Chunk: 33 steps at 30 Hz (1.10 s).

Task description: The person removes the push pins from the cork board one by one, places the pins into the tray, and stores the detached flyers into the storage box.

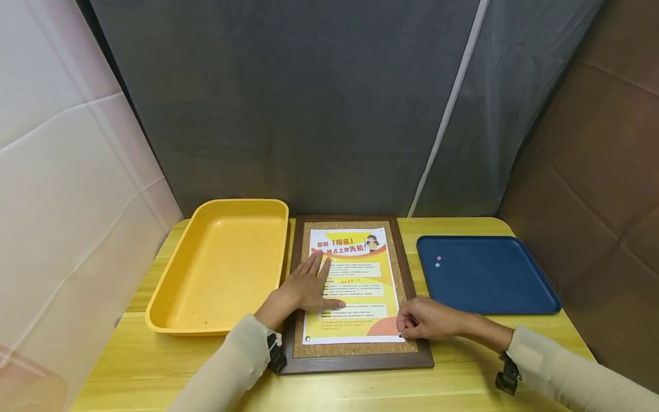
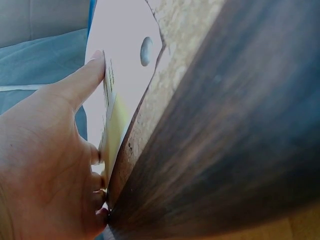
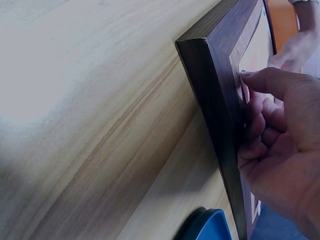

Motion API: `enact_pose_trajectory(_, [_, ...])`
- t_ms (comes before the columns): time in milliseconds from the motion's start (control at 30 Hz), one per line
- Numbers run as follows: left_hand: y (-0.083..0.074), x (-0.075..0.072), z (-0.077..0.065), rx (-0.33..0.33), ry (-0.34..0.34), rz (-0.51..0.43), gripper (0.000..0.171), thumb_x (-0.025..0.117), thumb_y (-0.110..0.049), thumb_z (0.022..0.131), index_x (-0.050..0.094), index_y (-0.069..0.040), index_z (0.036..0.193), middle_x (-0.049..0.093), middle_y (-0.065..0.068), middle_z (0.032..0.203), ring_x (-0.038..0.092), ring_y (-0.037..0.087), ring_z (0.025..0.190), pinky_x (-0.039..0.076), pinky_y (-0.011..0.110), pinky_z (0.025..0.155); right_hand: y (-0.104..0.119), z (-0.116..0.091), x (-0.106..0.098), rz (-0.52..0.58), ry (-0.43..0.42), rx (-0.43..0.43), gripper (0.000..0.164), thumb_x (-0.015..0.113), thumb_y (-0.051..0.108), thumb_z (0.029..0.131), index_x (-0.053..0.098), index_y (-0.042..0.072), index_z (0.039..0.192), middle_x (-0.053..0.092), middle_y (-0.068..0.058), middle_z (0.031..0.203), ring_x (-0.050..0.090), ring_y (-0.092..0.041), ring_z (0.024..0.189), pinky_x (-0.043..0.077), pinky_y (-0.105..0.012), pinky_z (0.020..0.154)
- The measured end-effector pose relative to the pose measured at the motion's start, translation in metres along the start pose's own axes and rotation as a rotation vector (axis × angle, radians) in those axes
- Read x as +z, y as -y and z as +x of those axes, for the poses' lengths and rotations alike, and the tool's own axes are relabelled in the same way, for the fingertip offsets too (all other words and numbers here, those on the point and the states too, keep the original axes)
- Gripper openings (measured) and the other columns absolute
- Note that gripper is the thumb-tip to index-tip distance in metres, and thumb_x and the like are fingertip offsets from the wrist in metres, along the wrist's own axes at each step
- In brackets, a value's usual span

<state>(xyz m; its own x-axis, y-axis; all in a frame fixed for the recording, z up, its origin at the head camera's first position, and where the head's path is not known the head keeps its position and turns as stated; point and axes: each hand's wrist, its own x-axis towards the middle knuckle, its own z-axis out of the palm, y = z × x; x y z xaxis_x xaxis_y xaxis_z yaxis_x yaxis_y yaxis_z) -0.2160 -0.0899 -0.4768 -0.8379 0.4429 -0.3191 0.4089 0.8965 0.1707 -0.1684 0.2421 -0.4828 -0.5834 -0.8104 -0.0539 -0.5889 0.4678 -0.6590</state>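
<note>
A yellow and white printed poster (image 1: 355,280) lies on a cork board (image 1: 355,350) with a dark wooden frame (image 1: 360,363). My left hand (image 1: 308,285) rests on the poster's left side, fingers spread and straight, its thumb stretched across the lower text. A round thumbtack (image 1: 307,339) sits in the poster's lower left corner; the left wrist view shows its smooth head (image 2: 146,51). At the lower right corner my right hand (image 1: 427,319), fingers curled, pinches a small thumbtack (image 1: 400,336) against the paper. The fingertips mostly hide that tack.
To the left stands a yellow tray (image 1: 218,332). A dark blue tray (image 1: 494,274) on the right bears a pink tack (image 1: 439,258) and a pale blue tack (image 1: 437,265). A grey curtain (image 1: 288,114) hangs behind the wooden table (image 1: 118,366).
</note>
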Motion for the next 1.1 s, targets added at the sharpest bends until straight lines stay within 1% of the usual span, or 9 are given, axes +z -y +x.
enact_pose_trajectory(333, [-0.0001,0.0009,0.0002,0.004,0.004,-0.003,0.116,0.056,-0.079,0.094,0.009,-0.006,0.171,-0.005,0.019,0.177,-0.002,0.036,0.164,0.013,0.052,0.132,0.0006,0.0009,-0.0011,-0.006,0.023,-0.034,0.014,0.075,0.005,0.092,0.071,0.014,0.083,0.053,0.014,0.070,0.044,0.007,0.064,0.040,-0.015,0.061])
enact_pose_trajectory(567, [0.0008,0.0012,0.0007,0.007,-0.002,0.001,0.117,0.056,-0.079,0.093,0.008,-0.006,0.171,-0.005,0.020,0.177,-0.003,0.036,0.164,0.013,0.052,0.132,-0.0006,0.0008,-0.0025,0.012,0.024,-0.057,0.012,0.075,0.005,0.094,0.072,0.013,0.087,0.056,0.013,0.073,0.046,0.007,0.066,0.043,-0.016,0.061])
enact_pose_trajectory(867, [0.0012,0.0002,0.0006,0.005,-0.003,-0.004,0.117,0.057,-0.079,0.093,0.008,-0.005,0.171,-0.005,0.020,0.177,-0.003,0.036,0.164,0.012,0.052,0.132,0.0003,0.0019,-0.0034,0.027,0.039,-0.031,0.011,0.074,0.004,0.094,0.075,0.013,0.087,0.056,0.015,0.072,0.046,0.007,0.066,0.042,-0.015,0.061])
enact_pose_trajectory(1100, [0.0008,0.0002,0.0004,0.009,-0.003,0.003,0.117,0.056,-0.079,0.093,0.008,-0.005,0.171,-0.004,0.020,0.177,-0.003,0.037,0.164,0.012,0.052,0.132,0.0007,0.0025,-0.0035,0.001,0.059,-0.028,0.016,0.072,0.005,0.095,0.072,0.015,0.084,0.053,0.017,0.070,0.045,0.007,0.064,0.041,-0.015,0.061])
